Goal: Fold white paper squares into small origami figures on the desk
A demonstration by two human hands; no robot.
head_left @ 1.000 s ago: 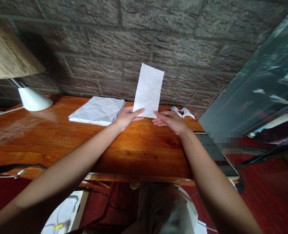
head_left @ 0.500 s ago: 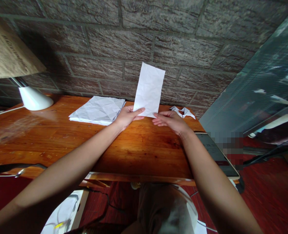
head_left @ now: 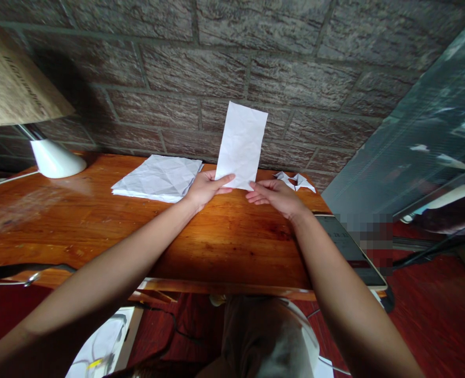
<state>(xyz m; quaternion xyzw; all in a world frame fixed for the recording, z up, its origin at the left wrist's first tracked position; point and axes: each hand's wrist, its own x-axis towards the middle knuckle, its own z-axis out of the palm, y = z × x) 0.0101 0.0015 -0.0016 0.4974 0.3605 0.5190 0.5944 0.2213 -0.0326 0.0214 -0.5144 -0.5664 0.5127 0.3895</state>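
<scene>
A narrow folded sheet of white paper (head_left: pixel 242 143) stands upright above the far part of the wooden table (head_left: pixel 98 220), in front of the brick wall. My left hand (head_left: pixel 205 189) pinches its lower left corner between thumb and fingers. My right hand (head_left: pixel 274 195) grips its lower right corner, fingers curled under the edge. Both forearms reach across the table from the near side.
A stack of creased white sheets (head_left: pixel 157 178) lies left of my hands. Small folded paper shapes (head_left: pixel 295 181) sit to the right by the wall. A lamp with a white base (head_left: pixel 55 157) stands far left. A tablet (head_left: pixel 348 249) rests at the right edge.
</scene>
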